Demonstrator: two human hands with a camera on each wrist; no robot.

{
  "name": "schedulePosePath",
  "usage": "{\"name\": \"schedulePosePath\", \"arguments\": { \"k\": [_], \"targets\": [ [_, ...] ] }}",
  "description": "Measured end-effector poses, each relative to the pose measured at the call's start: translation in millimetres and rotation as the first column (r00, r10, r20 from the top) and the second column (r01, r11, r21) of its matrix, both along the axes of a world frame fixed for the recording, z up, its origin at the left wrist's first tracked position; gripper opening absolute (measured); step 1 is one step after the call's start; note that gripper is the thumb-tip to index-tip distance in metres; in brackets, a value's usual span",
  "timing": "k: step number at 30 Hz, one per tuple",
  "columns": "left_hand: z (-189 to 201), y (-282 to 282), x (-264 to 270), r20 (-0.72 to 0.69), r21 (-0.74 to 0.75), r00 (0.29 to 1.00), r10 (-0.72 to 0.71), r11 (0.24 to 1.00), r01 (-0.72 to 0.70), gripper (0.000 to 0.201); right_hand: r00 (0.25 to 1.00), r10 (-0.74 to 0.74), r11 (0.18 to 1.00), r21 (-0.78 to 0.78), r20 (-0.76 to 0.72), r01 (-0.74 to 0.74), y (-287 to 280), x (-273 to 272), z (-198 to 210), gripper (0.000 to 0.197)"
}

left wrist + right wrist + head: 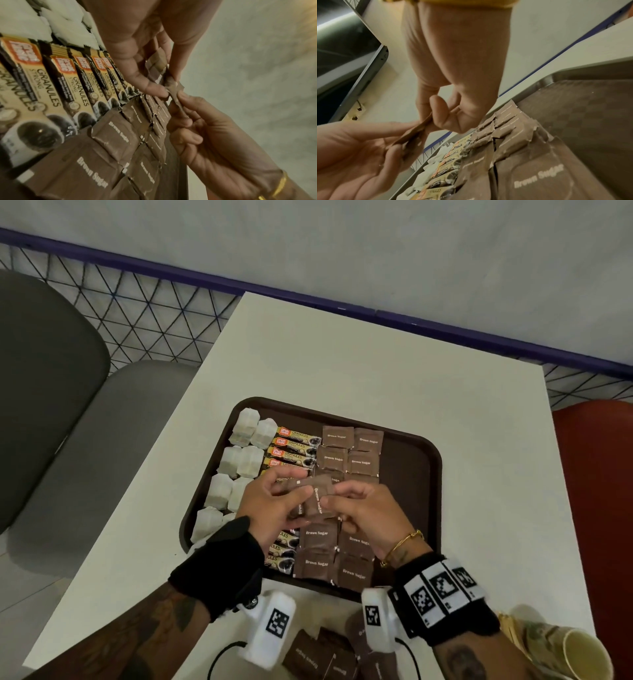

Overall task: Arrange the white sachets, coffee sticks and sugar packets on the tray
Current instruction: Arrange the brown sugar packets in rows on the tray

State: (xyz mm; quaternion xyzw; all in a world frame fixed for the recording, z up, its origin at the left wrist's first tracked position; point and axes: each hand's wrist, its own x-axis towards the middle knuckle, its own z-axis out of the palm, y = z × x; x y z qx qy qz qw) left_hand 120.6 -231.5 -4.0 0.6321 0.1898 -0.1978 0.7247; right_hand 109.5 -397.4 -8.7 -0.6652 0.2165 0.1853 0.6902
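A dark brown tray (411, 494) lies on the white table (342, 364). It holds white sachets (245, 428) in its left columns, then coffee sticks (298, 445), then two columns of brown sugar packets (337, 436). Both hands hover over the middle of the tray. My left hand (274, 505) grips a small stack of brown sugar packets (317, 498). My right hand (359, 505) pinches the edge of one packet (173, 86) of that stack between thumb and forefinger. In the right wrist view the stack (412, 134) sits between the left hand (351, 155) and the right hand (453, 81).
Loose brown sugar packets (318, 655) lie on the table at its near edge, between my wrists. Paper cups (575, 652) lie at the near right corner. Grey chairs (44, 371) stand to the left, a red seat (596, 474) to the right. The tray's right strip (582, 108) is bare.
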Motion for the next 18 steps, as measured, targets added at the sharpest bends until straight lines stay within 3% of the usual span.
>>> {"name": "schedulePosePath", "arguments": {
  "k": [5, 10, 14, 18],
  "targets": [
    [-1.7, -4.3, 4.7, 0.01, -0.003, 0.995, 0.096, 0.995, -0.096, 0.02, 0.995, -0.096, 0.993, 0.065, -0.009, 0.097, -1.0, 2.6, -6.7, 0.019],
    [-4.7, -7.5, 4.1, -0.03, -0.065, 0.991, 0.129, 0.989, -0.131, 0.022, 0.983, -0.183, 0.983, 0.033, 0.013, 0.183, -12.4, 18.3, -9.6, 0.018],
    [-4.8, -2.8, 7.0, -0.049, -0.105, 0.993, 0.111, 0.988, -0.115, 0.027, 0.976, -0.188, 0.955, -0.212, 0.111, 0.209, -51.6, 59.3, -12.6, 0.008],
    [-5.7, 3.3, 10.9, -0.041, -0.1, 0.994, 0.102, 0.989, -0.106, 0.034, 0.991, 0.047, 0.869, -0.495, 0.124, 0.021, -84.3, 98.9, -13.9, 0.008]
  ]
}}
